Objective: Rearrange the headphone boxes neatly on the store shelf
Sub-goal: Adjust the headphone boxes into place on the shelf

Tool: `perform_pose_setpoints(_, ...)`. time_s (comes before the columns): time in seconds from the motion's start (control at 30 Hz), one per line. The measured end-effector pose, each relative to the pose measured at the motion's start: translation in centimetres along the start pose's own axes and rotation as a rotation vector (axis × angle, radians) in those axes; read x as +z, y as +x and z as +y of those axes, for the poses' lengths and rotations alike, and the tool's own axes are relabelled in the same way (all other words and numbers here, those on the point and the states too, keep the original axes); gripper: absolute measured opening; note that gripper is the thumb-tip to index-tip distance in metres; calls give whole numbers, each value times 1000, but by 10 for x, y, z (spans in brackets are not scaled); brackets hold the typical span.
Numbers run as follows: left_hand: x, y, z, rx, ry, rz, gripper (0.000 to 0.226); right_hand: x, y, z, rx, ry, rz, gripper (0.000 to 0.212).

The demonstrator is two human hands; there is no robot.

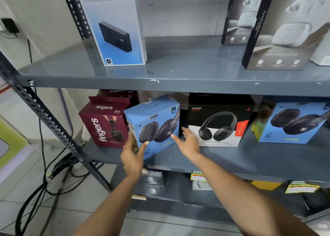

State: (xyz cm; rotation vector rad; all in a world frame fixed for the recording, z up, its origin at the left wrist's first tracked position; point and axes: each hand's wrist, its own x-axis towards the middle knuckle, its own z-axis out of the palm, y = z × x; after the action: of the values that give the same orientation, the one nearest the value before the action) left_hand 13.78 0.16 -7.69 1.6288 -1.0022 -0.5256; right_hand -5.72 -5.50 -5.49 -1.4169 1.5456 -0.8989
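- Now the left hand [133, 153] grips the lower left corner of the blue box [153, 127]. Its thumb lies on the front and its fingers wrap round the side.
- Close by, the right hand [189, 143] is spread wide, with nothing in it. Its fingertips are at the lower right edge of the same box; I cannot tell if they touch it.
- So the box sits right between the two hands, on the middle shelf [232, 157]. Both hands are near, but only the left one has a hold.
- The blue box is crooked. It leans and turns to the left, so its front does not face out like the others.
- On its left, the red box [105, 125] stands just beside it, touching or nearly so. Not much room is left on that side.
- On its right, a dark gap parts it from the black box [219, 121]. That is the free space to turn the box into.
- I think the next move is to twist the box straight and set it flat, with the right hand pushing its right edge back.
- Farther right, a second blue box [292, 123] stands well apart and is turned a bit too.
- In front of the boxes the shelf is bare up to its edge, so a pull too far could tip the box off.
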Motion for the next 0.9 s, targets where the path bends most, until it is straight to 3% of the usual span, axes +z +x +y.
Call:
perform_pose_setpoints(0.1,-9,6,-5,-3,-76,-69,66,5,6,5,6,5,18,89)
perform_pose_setpoints(0.23,-25,15,-5,3,-105,-208,51,15,7,18,-2,8,30,86)
perform_pose_setpoints(0.53,-34,9,0,45,-123,-360,43,5,-31,38,-153,98,210,26)
perform_pose_setpoints(0.73,-28,-9,13,20,-112,-416,34,-23,-57,51,-206,76,346,37)
perform_pose_setpoints(0.9,-37,-29,13,-4,-108,-425,31,-37,-77,55,-230,58,347,32)
